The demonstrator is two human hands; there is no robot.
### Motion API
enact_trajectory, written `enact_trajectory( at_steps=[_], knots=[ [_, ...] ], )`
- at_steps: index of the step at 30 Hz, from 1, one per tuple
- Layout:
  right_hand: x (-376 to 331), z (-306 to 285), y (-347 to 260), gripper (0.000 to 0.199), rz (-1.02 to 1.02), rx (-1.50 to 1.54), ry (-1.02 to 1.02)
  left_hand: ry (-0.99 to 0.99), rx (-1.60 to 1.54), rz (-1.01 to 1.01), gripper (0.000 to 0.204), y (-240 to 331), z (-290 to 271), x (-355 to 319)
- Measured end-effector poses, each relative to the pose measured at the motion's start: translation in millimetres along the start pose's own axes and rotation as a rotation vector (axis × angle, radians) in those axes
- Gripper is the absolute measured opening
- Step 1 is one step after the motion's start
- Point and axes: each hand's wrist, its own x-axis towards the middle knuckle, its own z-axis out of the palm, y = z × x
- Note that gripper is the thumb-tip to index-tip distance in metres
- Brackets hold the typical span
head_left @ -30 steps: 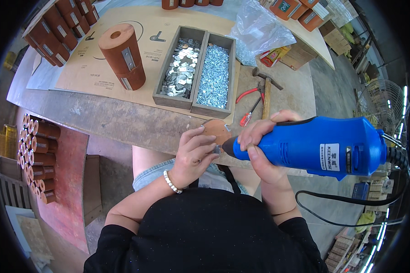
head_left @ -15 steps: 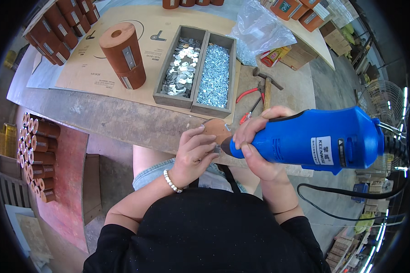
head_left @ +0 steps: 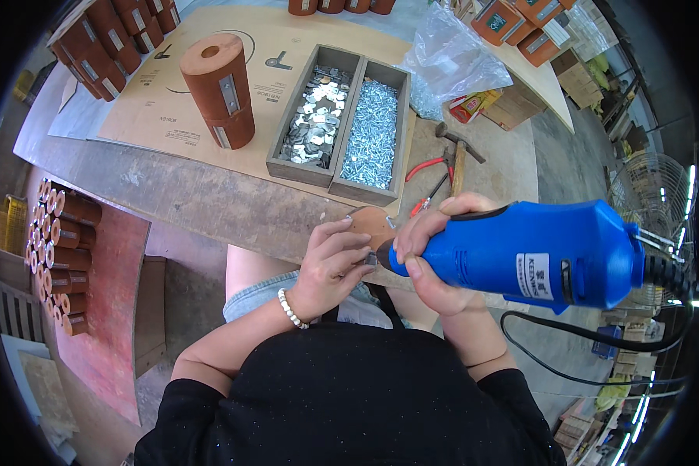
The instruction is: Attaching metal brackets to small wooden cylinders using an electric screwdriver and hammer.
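Observation:
My right hand (head_left: 435, 252) is wrapped around the front of a blue electric screwdriver (head_left: 512, 252), which lies nearly level with its dark nose toward my left hand. My left hand (head_left: 330, 264) has its fingers curled, fingertips pinching a small grey metal piece (head_left: 371, 259) just beside that nose. Behind the fingers, at the table's front edge, is a reddish-brown part with a round face (head_left: 373, 221). A bit of metal shows on its rim; my hands hide its lower part. The screwdriver's tip is hidden too.
Two grey wooden boxes hold small metal plates (head_left: 316, 116) and screws (head_left: 370, 132). Left of them stand stacked brown cylinders (head_left: 219, 89). A hammer (head_left: 459, 147), red-handled pliers (head_left: 427, 165) and a plastic bag (head_left: 454, 58) lie right. More cylinders (head_left: 70, 252) fill a low red table.
The screwdriver's rear end has dipped slightly, while its nose stays by my left fingertips. The view has shifted a little. Both hands keep their grips.

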Motion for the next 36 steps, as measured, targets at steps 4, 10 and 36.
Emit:
enact_trajectory(
  at_steps=[4, 10, 36],
  knots=[
    [0, 3, -3, 0.052, 0.007, -0.005, 0.028, -0.004, -0.007, 0.001, 0.031, 0, 1, 1],
    [-9, 4, -1, 0.056, -0.007, 0.105, 0.154, -0.009, 0.003, -0.017, 0.032, 2, 0, -2],
    [-52, -36, -19, 0.061, -0.222, 0.335, 0.568, -0.206, 0.193, -0.244, 0.09, 9, 1, 27]
  ],
)
